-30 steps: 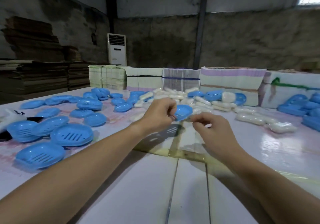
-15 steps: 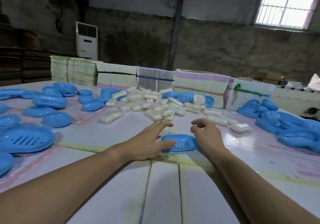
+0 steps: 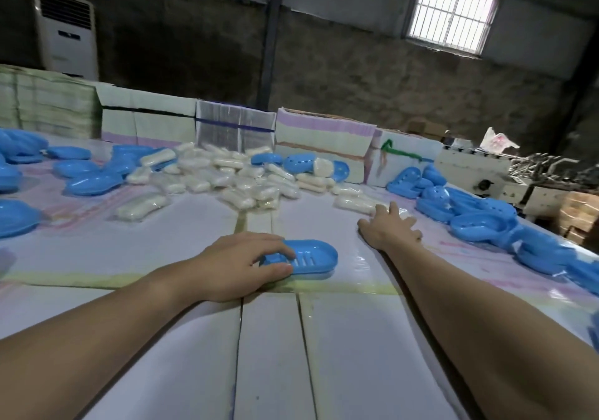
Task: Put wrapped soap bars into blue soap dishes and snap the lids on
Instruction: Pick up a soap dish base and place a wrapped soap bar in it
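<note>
You can read no text, label or number anywhere here; the marks on the plastic bag [image 3: 498,142] are too blurred

Dim daylight from the barred window [image 3: 450,11]; tabletop [image 3: 194,234] glares, edges warp.

Blue slotted soap dish [image 3: 311,257]; white wrapped soap bars [image 3: 227,176].

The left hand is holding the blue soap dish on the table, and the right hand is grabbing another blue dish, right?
Not quite. In the head view the right hand reaches to a wrapped soap bar, not a blue dish. The left hand does hold the blue soap dish on the table.
</note>
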